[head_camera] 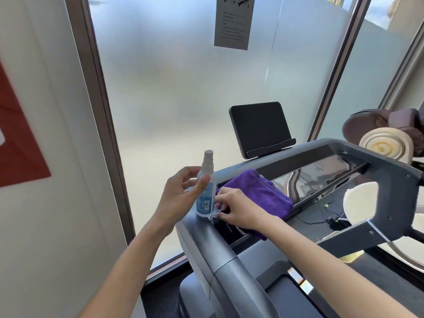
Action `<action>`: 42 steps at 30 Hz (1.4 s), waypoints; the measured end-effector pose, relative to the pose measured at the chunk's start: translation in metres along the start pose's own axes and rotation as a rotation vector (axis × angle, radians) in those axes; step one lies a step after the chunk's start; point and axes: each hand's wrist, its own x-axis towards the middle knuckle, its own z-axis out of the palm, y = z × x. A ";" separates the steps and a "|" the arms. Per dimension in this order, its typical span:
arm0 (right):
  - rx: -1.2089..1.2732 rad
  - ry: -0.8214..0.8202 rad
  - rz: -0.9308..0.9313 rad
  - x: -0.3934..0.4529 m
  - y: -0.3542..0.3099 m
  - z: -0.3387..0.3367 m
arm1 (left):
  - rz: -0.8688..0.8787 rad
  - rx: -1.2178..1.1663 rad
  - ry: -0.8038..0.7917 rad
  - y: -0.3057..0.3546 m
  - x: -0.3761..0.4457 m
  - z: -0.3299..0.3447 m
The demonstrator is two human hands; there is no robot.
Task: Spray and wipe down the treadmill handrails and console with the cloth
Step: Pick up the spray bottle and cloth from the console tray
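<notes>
A small clear spray bottle with a blue label and white nozzle stands upright on the front left corner of the grey treadmill console. My left hand grips it, thumb across the front. My right hand pinches a small clear cap right beside the bottle's base. A folded purple cloth lies on the console's left side, partly under my right wrist. The left handrail runs down toward me. The glossy console panel stretches right.
A black screen stands on a holder behind the console. The right handrail arm crosses at the right. Frosted glass is straight ahead, with a paper notice stuck on it. A white wall is at the left, a brown chair at the far right.
</notes>
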 end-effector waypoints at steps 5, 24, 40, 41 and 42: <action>-0.041 0.018 -0.040 0.002 0.001 0.006 | -0.010 -0.005 0.009 -0.002 -0.003 0.001; 1.222 0.469 0.030 -0.015 -0.047 -0.043 | 0.106 -0.094 0.077 0.014 0.002 0.063; 1.027 0.565 0.210 -0.050 -0.013 -0.060 | -0.063 -0.007 -0.148 0.035 0.035 0.064; 1.029 0.562 0.211 -0.050 -0.013 -0.060 | -0.044 -0.005 -0.200 0.039 0.035 0.070; 1.028 0.559 0.207 -0.050 -0.013 -0.061 | -0.021 0.004 -0.240 0.042 0.034 0.075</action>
